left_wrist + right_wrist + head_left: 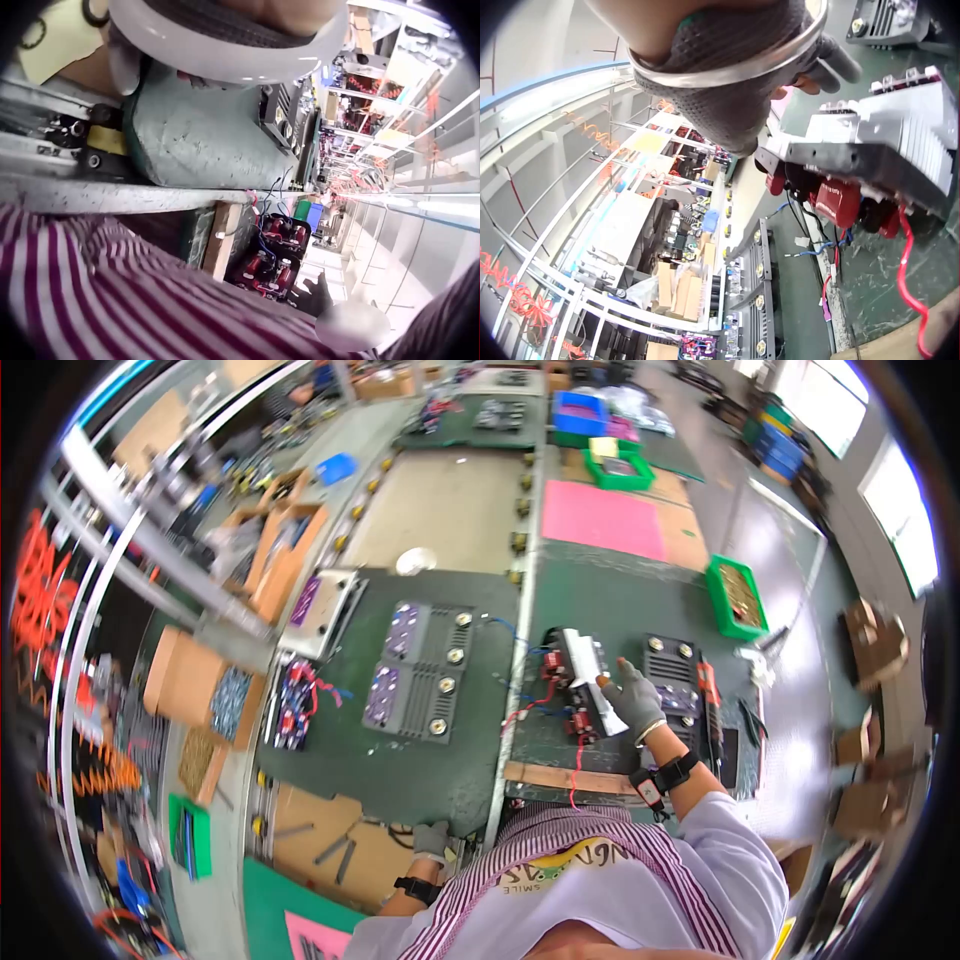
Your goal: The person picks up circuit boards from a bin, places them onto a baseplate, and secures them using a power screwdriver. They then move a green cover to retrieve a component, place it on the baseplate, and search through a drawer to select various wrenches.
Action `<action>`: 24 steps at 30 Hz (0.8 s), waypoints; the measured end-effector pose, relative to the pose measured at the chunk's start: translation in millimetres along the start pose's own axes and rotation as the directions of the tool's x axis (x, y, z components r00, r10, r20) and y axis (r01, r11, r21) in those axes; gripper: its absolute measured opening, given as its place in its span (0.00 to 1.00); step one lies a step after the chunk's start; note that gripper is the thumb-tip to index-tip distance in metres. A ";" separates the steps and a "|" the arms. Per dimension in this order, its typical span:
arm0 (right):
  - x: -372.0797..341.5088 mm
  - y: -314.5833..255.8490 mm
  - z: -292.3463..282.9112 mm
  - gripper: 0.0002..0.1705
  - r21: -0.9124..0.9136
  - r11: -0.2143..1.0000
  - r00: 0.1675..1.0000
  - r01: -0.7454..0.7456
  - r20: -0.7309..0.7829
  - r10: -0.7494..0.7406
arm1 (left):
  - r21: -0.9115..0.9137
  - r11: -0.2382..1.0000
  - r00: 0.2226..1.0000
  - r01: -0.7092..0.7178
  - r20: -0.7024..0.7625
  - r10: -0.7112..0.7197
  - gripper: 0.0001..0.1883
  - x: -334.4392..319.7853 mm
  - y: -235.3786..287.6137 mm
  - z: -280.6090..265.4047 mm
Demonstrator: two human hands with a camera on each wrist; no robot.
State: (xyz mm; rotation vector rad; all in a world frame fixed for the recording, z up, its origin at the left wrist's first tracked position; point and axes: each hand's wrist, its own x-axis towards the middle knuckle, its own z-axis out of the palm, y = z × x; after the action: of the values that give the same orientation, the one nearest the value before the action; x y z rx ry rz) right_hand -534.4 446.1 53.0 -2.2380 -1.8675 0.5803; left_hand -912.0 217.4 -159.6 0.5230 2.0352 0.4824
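Hands (pixel 432 841) apart, right (pixel 637 705) perhaps touching module (pixel 582 660).

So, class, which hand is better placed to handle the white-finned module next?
Probably the right. The right hand is right beside the white-finned module, while the left hand is down at the green board's near edge, across the metal rail.

My gloved right hand (pixel 637 702) is stretched out just beside a red, black and white assembly (pixel 584 672) — my gloved left hand (pixel 430 842) is at the near edge of a green mat (pixel 440 775) where two grey housings (pixel 425 672) lie.
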 end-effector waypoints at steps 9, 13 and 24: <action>-89.1 112.4 -70.9 0.33 0.265 0.958 0.994 -0.109 0.011 0.110 | -0.315 0.948 0.991 -0.039 0.107 0.077 0.05 33.3 121.8 23.3; -116.8 164.7 -104.3 0.33 0.269 0.946 0.982 -0.180 -0.015 0.191 | 0.242 0.851 0.882 -0.466 0.200 0.426 0.13 70.1 195.8 17.8; -183.9 564.1 -114.6 0.28 0.889 0.347 0.686 -0.299 -0.053 0.726 | -0.033 0.228 0.177 -0.973 0.526 0.832 0.17 -338.9 346.3 266.4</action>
State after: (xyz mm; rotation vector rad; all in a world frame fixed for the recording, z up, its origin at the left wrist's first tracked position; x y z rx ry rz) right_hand -3.2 166.9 -17.7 -1.9352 -0.3374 0.7376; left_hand -465.1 354.9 135.7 1.9802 1.0699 0.6452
